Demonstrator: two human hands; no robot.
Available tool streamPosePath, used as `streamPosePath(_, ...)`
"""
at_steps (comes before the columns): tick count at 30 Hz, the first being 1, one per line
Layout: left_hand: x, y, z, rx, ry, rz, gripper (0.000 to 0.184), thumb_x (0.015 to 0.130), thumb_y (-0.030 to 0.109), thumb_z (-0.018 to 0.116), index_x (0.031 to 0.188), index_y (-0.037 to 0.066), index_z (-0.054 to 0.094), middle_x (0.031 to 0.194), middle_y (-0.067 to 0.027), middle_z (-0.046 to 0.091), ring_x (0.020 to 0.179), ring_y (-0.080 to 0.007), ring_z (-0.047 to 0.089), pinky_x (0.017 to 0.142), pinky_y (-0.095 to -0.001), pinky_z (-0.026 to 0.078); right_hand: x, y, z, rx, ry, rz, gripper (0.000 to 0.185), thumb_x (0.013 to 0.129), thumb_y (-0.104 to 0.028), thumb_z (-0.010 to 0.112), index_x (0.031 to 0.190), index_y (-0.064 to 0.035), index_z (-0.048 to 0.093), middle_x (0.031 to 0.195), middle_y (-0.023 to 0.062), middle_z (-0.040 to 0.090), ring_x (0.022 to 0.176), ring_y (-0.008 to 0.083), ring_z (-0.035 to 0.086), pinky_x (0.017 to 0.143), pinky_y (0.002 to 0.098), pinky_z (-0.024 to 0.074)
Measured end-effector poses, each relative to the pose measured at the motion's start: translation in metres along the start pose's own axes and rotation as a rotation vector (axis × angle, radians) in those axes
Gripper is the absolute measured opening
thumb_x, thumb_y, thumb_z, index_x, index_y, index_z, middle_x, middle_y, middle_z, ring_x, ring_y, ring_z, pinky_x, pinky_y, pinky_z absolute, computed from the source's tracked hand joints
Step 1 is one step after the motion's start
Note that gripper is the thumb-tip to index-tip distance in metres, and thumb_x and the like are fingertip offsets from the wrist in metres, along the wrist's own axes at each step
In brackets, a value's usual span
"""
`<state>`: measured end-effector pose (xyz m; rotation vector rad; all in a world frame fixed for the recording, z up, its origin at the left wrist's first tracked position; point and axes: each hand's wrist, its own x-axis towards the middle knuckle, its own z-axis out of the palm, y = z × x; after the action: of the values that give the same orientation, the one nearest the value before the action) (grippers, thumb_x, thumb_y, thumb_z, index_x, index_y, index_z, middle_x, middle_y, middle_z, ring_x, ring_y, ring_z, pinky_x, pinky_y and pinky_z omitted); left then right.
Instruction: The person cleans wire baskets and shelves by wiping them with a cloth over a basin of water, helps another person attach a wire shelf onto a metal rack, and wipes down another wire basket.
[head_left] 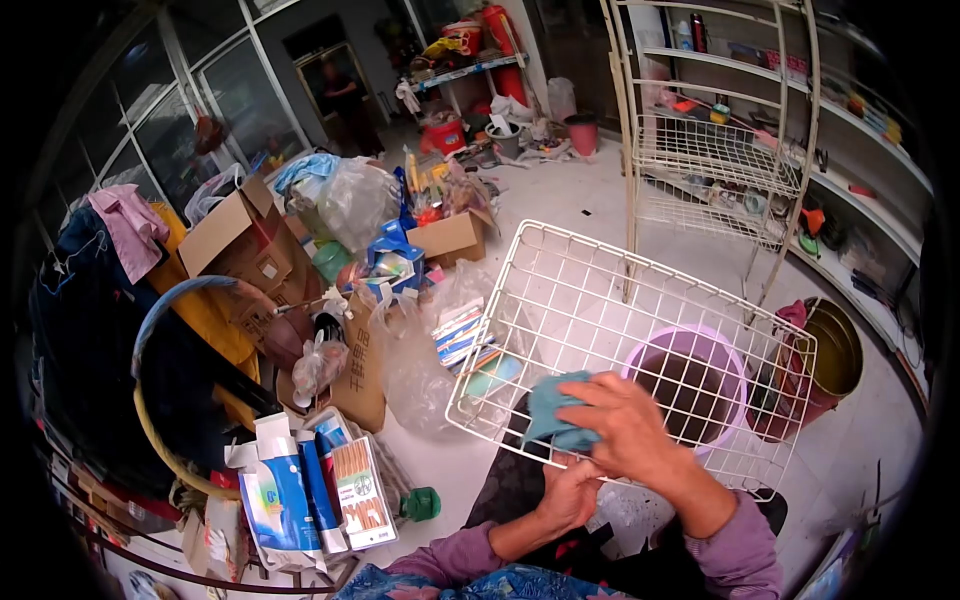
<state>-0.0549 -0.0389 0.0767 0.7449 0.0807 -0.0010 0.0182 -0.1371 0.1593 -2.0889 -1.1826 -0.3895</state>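
A white wire rack (590,270) is held tilted in front of me, above the floor. My left hand (570,495) is closed around its near lower edge. My right hand (622,425) presses a teal cloth (556,412) against the wires, just above my left hand, with its fingers bent over the cloth. Behind the grid, a purple bucket (738,352) holds dark water and shows partly through the wires. The palm side of my right hand is hidden.
Right of the rack stands a metal bucket (838,350). A metal shelf frame (630,150) rises behind. On the left are cardboard boxes (225,240), plastic bags (420,370), a hoop (140,370) and small packages (285,495). A person (345,95) stands in the far background.
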Motion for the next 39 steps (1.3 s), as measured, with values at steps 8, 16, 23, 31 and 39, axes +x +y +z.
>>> streamPosePath(8, 0.01, 0.015, -0.009, -0.107, 0.0, -0.047, 0.055, 0.069, -0.006, 0.049, 0.121, 0.003, 0.033, 0.128, -0.0249, 0.04, 0.123, -0.0396, 0.042, 0.094, -0.0568, 0.046, -0.085, 0.091, -0.078, -0.474, 0.428, 0.393, 0.035, 0.056, 0.011, 0.056, 0.087, -0.0019, 0.066, 0.109, 0.0153, 0.061, 0.097, 0.0331, 0.056, 0.08, 0.039, 0.0463)
streamPosePath(16, 0.007, 0.003, -0.006, -0.089, 0.008, -0.016, 0.056, 0.068, -0.006, 0.051, 0.121, 0.003, 0.036, 0.124, -0.0206, 0.045, 0.118, -0.0346, 0.047, 0.093, -0.052, 0.048, -0.043, 0.031, -0.009, -0.211, 0.371, 0.377, 0.038, 0.057, 0.004, 0.056, 0.094, -0.0006, 0.067, 0.112, 0.0193, 0.057, 0.098, 0.0335, 0.053, 0.087, 0.0403, 0.0442)
streamPosePath(23, 0.001, -0.003, -0.011, -0.084, -0.051, -0.04, 0.054, 0.071, -0.007, 0.049, 0.123, -0.001, 0.036, 0.122, -0.0157, 0.047, 0.113, -0.0256, 0.051, 0.085, -0.0399, 0.052, -0.005, 0.017, -0.008, 0.007, 0.183, 0.107, 0.043, 0.055, 0.003, 0.06, 0.096, -0.0036, 0.067, 0.116, 0.0169, 0.058, 0.098, 0.0342, 0.053, 0.082, 0.0391, 0.0478)
streamPosePath(31, 0.001, -0.004, -0.008, -0.096, -0.032, -0.075, 0.053, 0.07, -0.008, 0.048, 0.121, 0.001, 0.036, 0.127, -0.0207, 0.046, 0.121, -0.0351, 0.046, 0.089, -0.0509, 0.05, -0.009, 0.027, -0.006, -0.421, 0.251, 0.296, 0.051, 0.064, -0.022, 0.07, 0.111, -0.0062, 0.06, 0.131, 0.0196, 0.045, 0.115, 0.0376, 0.042, 0.087, 0.0452, 0.0368)
streamPosePath(39, -0.001, -0.005, -0.011, -0.055, 0.042, -0.1, 0.05, 0.071, -0.007, 0.047, 0.12, 0.0, 0.036, 0.127, -0.0223, 0.044, 0.118, -0.0351, 0.047, 0.088, -0.0495, 0.051, -0.029, 0.041, 0.002, -0.358, 0.111, 0.195, 0.048, 0.061, -0.021, 0.073, 0.104, -0.0023, 0.059, 0.121, 0.0184, 0.051, 0.106, 0.0357, 0.048, 0.08, 0.0429, 0.0423)
